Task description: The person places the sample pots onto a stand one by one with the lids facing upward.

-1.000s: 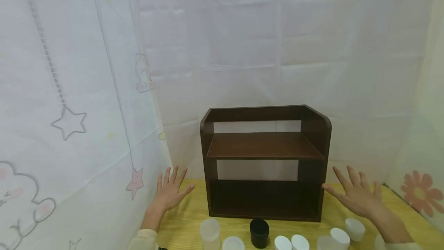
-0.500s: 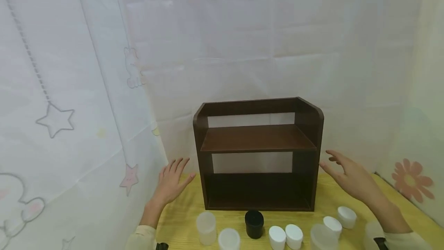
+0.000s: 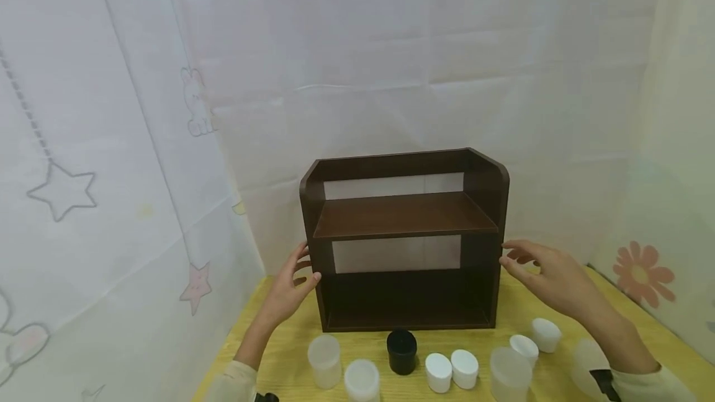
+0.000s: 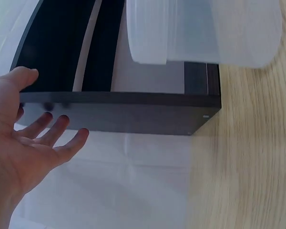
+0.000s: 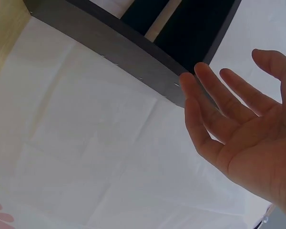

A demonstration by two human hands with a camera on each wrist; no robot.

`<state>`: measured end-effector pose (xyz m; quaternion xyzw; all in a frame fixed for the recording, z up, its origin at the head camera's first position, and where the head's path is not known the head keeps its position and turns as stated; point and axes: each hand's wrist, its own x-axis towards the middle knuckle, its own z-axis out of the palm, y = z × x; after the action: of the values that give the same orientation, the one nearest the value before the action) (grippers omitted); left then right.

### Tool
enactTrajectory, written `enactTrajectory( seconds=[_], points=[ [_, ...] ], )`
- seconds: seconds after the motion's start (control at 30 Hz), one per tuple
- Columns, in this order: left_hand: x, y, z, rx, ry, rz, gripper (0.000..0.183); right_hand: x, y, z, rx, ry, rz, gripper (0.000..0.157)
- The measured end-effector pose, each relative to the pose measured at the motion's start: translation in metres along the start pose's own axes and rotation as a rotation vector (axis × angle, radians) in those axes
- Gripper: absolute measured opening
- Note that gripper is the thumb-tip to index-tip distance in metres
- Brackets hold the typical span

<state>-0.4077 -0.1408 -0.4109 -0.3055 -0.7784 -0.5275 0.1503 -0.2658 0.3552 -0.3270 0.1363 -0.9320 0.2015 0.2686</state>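
A dark brown two-tier shelf [image 3: 404,219] stands upright on the table. My left hand [image 3: 285,293] is beside its left side panel, fingers spread and slightly bent. In the left wrist view, the thumb of that hand [image 4: 28,133] lies over the panel's front edge and the other fingers are along its outer face; contact is unclear. My right hand [image 3: 553,278] is at the right side panel with loosely bent fingers. In the right wrist view, the fingertips of this hand [image 5: 243,129] overlap the panel's outer face, and I cannot tell whether they touch.
Before the shelf stand a black lidded jar [image 3: 402,352], small white jars [image 3: 438,372] and frosted cups [image 3: 324,361] on the yellow wood-grain table [image 3: 290,352]. A frosted container [image 4: 205,31] is close to the left wrist camera. White printed cloth [image 3: 357,79] hangs behind and at both sides.
Both hands have moved in toward the shelf's sides, and their spread fingers have bent more. The view has shifted, so the shelf appears further left and higher.
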Motion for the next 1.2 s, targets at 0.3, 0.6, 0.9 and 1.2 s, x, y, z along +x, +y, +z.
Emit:
enactTrajectory(
  seconds=[0.3, 0.6, 0.9, 1.2],
  points=[
    [-0.004, -0.007, 0.005, -0.003, 0.114, 0.048, 0.075, -0.012, 0.011, -0.004, 0.001, 0.020, -0.075, 0.028],
    [-0.010, -0.025, 0.011, 0.050, 0.167, 0.087, 0.072, -0.039, 0.048, 0.004, -0.075, -0.166, -0.022, 0.041],
    [-0.007, -0.027, 0.010, 0.070, 0.175, 0.095, 0.074, -0.068, 0.095, 0.021, -0.074, -0.308, 0.073, 0.060],
    [-0.006, -0.027, 0.011, 0.077, 0.179, 0.110, 0.073, -0.096, 0.133, 0.043, -0.108, -0.471, 0.233, 0.073]
  ],
)
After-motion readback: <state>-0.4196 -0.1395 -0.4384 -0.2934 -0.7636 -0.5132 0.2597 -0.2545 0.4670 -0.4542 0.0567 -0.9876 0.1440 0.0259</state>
